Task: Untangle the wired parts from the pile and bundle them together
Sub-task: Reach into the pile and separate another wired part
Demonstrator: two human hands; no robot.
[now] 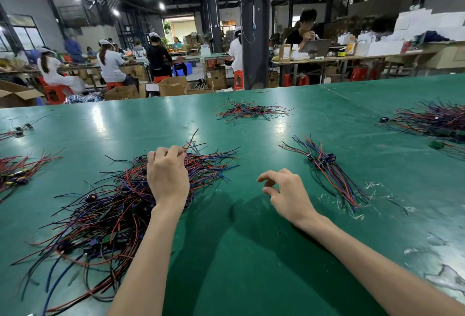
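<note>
Tangled pile (105, 210) of wired parts on desk (226, 253). Left hand (167, 177) at pile's far end, fingers (161, 152) curled round few wires (193, 144). Right hand (284, 190) right of pile, loosely open, empty. Bundle (329, 172) further right. Wires likely light, floppy, snaggy; grip near component (91, 198), pull slowly.

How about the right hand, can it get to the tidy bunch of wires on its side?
Probably yes. The right hand is empty, and only bare green table lies between it and the tidy bunch just to its right. The left hand is busy gripping wires in the big pile.
</note>
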